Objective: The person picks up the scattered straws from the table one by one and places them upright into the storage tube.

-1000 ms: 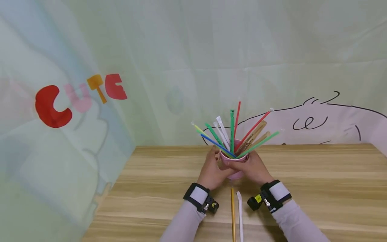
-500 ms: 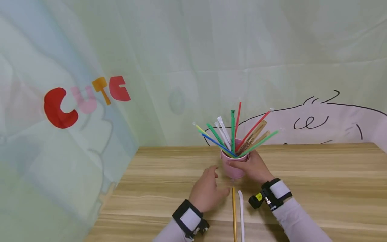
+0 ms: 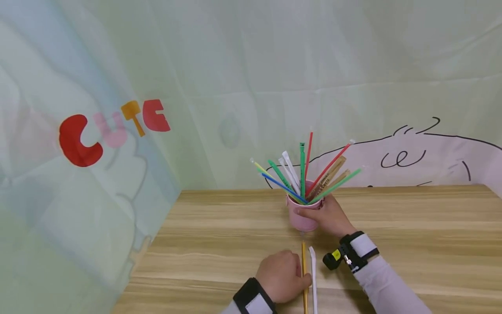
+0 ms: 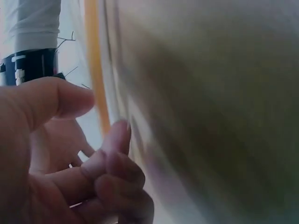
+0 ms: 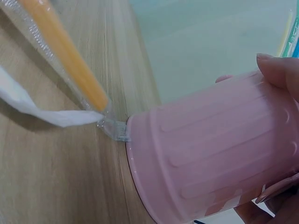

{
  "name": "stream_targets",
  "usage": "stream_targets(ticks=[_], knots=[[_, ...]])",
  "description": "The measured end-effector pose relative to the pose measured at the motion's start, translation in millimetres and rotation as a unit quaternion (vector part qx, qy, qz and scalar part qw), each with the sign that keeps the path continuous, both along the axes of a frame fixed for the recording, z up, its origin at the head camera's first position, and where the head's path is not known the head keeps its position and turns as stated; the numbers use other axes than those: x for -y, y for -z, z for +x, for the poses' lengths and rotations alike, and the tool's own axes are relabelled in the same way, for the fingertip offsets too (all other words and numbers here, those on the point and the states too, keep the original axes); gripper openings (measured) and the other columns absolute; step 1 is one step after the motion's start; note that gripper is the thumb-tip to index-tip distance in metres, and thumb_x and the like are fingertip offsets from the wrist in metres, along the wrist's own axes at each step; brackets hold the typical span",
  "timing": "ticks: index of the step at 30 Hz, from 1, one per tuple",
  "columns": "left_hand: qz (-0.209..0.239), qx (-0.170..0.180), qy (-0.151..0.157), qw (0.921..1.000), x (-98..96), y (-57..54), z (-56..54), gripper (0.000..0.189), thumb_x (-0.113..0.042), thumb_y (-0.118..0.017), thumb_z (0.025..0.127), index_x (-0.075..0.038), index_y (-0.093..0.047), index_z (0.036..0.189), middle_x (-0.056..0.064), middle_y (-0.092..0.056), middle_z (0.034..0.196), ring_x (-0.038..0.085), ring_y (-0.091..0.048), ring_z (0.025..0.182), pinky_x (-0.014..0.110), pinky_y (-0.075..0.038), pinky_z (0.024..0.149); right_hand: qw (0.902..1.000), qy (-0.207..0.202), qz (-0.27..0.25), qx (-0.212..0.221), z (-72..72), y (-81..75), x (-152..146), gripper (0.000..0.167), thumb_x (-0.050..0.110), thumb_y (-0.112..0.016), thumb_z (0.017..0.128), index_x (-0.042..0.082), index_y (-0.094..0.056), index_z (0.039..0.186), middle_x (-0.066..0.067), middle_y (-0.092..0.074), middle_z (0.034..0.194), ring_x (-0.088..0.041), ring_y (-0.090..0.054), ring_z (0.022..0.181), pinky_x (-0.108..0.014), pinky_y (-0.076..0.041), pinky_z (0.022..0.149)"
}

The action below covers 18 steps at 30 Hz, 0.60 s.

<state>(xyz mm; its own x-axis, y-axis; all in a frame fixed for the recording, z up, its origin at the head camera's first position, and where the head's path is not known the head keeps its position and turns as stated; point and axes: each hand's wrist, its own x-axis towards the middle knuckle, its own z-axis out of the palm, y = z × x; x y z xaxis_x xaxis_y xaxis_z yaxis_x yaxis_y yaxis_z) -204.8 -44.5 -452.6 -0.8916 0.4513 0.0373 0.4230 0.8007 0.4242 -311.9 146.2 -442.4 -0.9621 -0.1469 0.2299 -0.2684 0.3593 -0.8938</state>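
My right hand [image 3: 332, 218] grips the pink bucket [image 3: 303, 218] by its upper side, thumb across the front. Several wrapped drinking straws [image 3: 302, 170] in red, green, white, brown, blue and yellow fan out of it. On the table in front lie an orange straw [image 3: 304, 257] in a clear wrapper and a white paper-wrapped straw [image 3: 313, 270]. My left hand [image 3: 280, 277] is at the orange straw, fingers curled and thumb crossing over it. In the left wrist view the thumb and index fingertip [image 4: 122, 130] straddle that straw; whether they pinch it is unclear.
A wooden table [image 3: 219, 235] runs back to a printed cloth backdrop [image 3: 235, 87] close behind the bucket. In the right wrist view, the end of the orange straw's wrapper [image 5: 119, 130] meets the bucket's base.
My left hand has let go of the bucket and come down toward me to the orange straw, its fingers curling. My right hand stays on the bucket. The bucket and loose straws look unmoved.
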Motion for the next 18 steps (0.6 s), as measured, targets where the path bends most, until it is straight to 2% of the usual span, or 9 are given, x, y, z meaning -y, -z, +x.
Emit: stream_targets(ticks=[4,9,13,18], knots=[[0.004,0.005,-0.001,1.0000,-1.2,3.2,-0.4,0.037,-0.035,-0.077,0.082,-0.022,-0.052,0.058,-0.013,-0.046,0.057,0.007,-0.042,0.050,0.026,-0.031,0.044,1.0000,-0.002,-0.004,0.003,-0.3,0.3,0,0.083,0.030,-0.087,0.085,0.014,-0.043,0.154,-0.011,-0.060,0.147,-0.030,-0.054,0.136,-0.055,-0.037,0.118],[0.045,0.015,-0.013,0.9988,8.1,2.3,1.4,0.034,-0.030,-0.076,0.079,-0.022,-0.051,0.056,-0.013,-0.044,0.055,0.006,-0.040,0.049,0.024,-0.029,0.045,1.0000,-0.001,-0.006,0.006,-0.1,0.6,1,0.083,0.030,-0.087,0.085,0.014,-0.042,0.154,-0.011,-0.058,0.148,-0.030,-0.053,0.138,-0.057,-0.036,0.120],[0.088,0.018,-0.028,0.9956,20.5,-2.4,-1.2,0.030,-0.027,-0.074,0.079,-0.021,-0.053,0.059,-0.014,-0.044,0.054,0.004,-0.040,0.048,0.022,-0.030,0.045,1.0000,-0.004,-0.005,-0.001,-0.8,1.0,1,0.082,0.029,-0.087,0.085,0.013,-0.044,0.153,-0.011,-0.060,0.147,-0.030,-0.054,0.137,-0.057,-0.036,0.119],[0.137,0.028,-0.054,0.9888,40.9,-14.7,-13.3,0.022,-0.021,-0.071,0.085,-0.018,-0.057,0.068,-0.012,-0.046,0.054,0.005,-0.042,0.047,0.022,-0.030,0.044,1.0000,-0.003,-0.008,-0.003,-0.9,2.0,0,0.079,0.029,-0.087,0.085,0.012,-0.046,0.151,-0.012,-0.062,0.143,-0.029,-0.055,0.135,-0.055,-0.037,0.118]])
